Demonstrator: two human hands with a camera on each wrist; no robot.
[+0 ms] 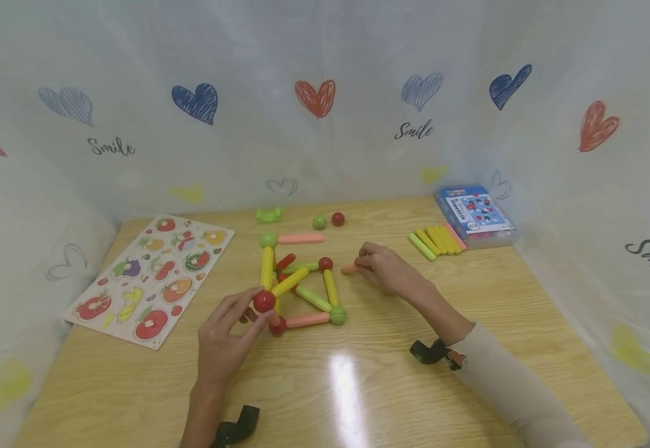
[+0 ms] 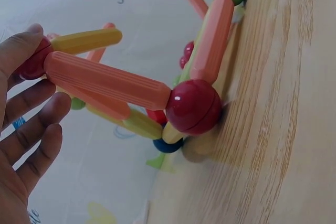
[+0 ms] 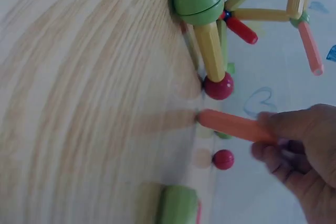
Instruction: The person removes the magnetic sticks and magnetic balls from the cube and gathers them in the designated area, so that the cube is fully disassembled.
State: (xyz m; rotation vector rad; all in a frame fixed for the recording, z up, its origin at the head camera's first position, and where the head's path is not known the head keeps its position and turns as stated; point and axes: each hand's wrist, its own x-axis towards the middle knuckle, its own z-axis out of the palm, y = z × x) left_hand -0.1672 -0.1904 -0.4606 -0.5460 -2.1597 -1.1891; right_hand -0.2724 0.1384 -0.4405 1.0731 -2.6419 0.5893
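Observation:
A frame of coloured magnetic sticks and balls stands on the table. My left hand (image 1: 225, 341) holds the red ball (image 1: 264, 301) at its upper near corner between thumb and fingers. From that ball, an orange stick (image 2: 107, 80) slopes down to a lower red ball (image 2: 194, 106), and a yellow stick (image 1: 291, 282) juts out. To the right of the frame, my right hand (image 1: 385, 270) pinches a separate orange stick (image 3: 231, 124) by one end. Its other end points toward the frame's red ball (image 1: 325, 264), apart from it. A pink stick (image 1: 301, 239) extends from the green ball (image 1: 268, 239).
Behind the frame lie a loose green ball (image 1: 319, 222), a red ball (image 1: 338, 219) and a green curved piece (image 1: 269, 216). Several spare sticks (image 1: 436, 240) lie at right beside a blue box (image 1: 475, 214). A fruit picture board (image 1: 151, 277) lies at left.

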